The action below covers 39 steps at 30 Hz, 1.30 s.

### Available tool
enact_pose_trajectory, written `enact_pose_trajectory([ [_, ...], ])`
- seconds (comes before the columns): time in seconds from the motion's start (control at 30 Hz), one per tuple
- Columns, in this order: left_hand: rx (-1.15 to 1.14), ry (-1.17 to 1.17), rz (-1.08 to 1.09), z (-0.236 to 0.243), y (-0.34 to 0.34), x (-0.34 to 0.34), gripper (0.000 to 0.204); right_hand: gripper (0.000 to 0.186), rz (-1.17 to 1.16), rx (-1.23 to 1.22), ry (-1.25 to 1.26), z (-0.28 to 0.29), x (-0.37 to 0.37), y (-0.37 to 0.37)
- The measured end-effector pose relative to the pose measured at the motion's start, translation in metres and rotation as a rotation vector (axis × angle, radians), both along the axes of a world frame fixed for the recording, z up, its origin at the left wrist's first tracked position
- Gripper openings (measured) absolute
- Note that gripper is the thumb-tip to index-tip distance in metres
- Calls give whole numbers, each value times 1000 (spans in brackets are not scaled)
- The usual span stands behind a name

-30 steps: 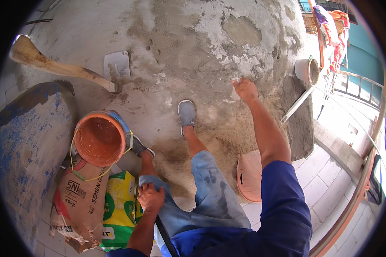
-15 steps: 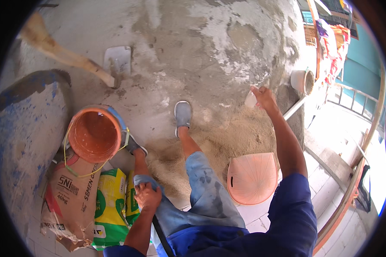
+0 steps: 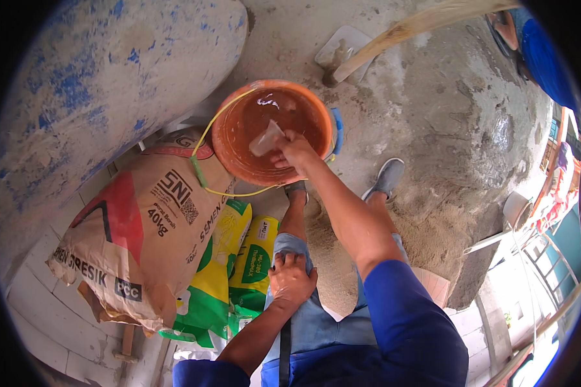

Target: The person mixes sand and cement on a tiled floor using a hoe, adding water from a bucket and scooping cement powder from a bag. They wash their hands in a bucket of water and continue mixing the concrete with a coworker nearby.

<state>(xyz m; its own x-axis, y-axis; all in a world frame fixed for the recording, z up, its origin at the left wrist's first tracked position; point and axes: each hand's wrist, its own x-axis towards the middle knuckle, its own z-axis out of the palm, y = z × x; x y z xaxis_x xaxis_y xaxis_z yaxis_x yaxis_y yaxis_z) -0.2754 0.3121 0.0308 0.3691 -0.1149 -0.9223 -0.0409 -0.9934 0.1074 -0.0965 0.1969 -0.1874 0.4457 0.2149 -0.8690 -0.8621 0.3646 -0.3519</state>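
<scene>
My right hand [image 3: 297,155] reaches over an orange bucket [image 3: 223,135] and grips a translucent plastic cup [image 3: 266,139]. The cup is tilted inside the bucket's mouth, above or at the reddish-brown water [image 3: 297,113]; whether it touches the water I cannot tell. A yellow cord handle with a green grip hangs over the bucket's near side, and a blue piece sits at its right rim. My left hand [image 3: 292,279] lies on my left knee, fingers spread, holding nothing.
A brown paper cement sack [image 3: 155,213] and green-yellow bags [image 3: 216,264] lie left of my legs. A large blue-stained grey surface [image 3: 129,71] rises beyond them. A wooden handle [image 3: 394,42] slants above a pale plate [image 3: 345,48]. Sand [image 3: 426,238] lies right; a person in blue [image 3: 549,64] is at far right.
My right hand has swung left with the cup, from over the wet mortar and sand into the bucket. The view has turned left. My left hand stays on my knee.
</scene>
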Motion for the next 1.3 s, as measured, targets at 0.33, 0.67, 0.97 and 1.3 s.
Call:
enact_pose_trajectory([
  [0.33,-88,-82,104,-5,44,9,52,30,137,-527,97,-142,31,12],
  [0.67,-77,-64,-13,-5,23,1,49,18,154,-1017,-662,10,-12,-26],
  [0.97,65,-32,-136,1,-29,1,50,21,-30,-967,-475,139,-109,-197],
  [1.3,202,23,-300,-10,-86,-15,50,52,669,-1255,413,71,-246,-519],
])
